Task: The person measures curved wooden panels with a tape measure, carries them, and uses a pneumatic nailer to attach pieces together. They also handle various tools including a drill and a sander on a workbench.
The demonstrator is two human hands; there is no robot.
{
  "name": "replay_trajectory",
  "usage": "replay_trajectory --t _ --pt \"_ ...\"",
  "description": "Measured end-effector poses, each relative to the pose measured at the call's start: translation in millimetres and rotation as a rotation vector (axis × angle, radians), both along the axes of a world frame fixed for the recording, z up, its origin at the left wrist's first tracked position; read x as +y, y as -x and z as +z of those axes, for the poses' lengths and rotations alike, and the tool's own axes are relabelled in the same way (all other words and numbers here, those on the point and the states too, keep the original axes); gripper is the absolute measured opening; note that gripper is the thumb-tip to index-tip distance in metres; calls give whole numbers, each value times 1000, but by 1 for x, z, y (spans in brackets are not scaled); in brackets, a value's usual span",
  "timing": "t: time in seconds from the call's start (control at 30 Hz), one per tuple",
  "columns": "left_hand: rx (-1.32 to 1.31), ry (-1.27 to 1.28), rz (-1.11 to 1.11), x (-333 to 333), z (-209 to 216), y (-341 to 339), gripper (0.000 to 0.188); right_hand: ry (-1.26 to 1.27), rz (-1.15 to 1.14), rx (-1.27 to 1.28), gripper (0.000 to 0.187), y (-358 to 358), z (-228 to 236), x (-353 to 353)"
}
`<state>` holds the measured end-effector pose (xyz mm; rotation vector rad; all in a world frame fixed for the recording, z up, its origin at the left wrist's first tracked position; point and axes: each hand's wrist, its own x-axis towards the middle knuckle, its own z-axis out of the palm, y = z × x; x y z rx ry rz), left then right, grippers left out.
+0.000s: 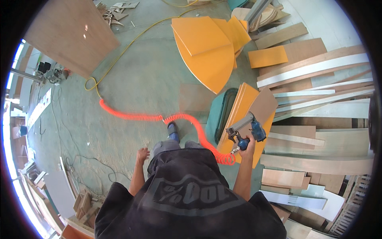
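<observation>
In my right hand (249, 147) is a blue and grey pneumatic nail gun (258, 131), with my fingers wrapped round its handle. The long grey magazine (240, 122) points up and to the left. A coiled orange air hose (201, 135) joins the gun at a metal fitting by my wrist. Under the gun lie yellow-faced boards (244, 101) and a brown panel (264, 105), which the tool partly covers. My left hand (143, 154) hangs beside my left thigh, its fingers loosely bent and apart, touching nothing.
Yellow curved panels (207, 51) are stacked ahead. Wood offcuts (318, 139) crowd the right side. A teal bin (220, 113) stands by the boards. The hose joins a yellow air line (131, 44) on the floor. A large plywood sheet (71, 36) is at far left; dark cables (93, 159) lie left.
</observation>
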<state>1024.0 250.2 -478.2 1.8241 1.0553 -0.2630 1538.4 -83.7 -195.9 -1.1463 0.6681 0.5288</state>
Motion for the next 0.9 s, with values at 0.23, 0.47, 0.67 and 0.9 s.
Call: replay_trajectory --t 0.23,0.47,0.67,0.9 --pt "-38 280 820 135 100 -91 29 -11 134 -154 14 -38 25 117" --pt "147 202 -48 95 -31 2 30 -341 174 134 9 -138 36 295" --pt "622 -187 -323 28 27 -55 19 -452 94 54 8 -261 -91 441" --pt "371 365 876 -1 165 -152 34 -36 249 -12 15 -385 -240 566"
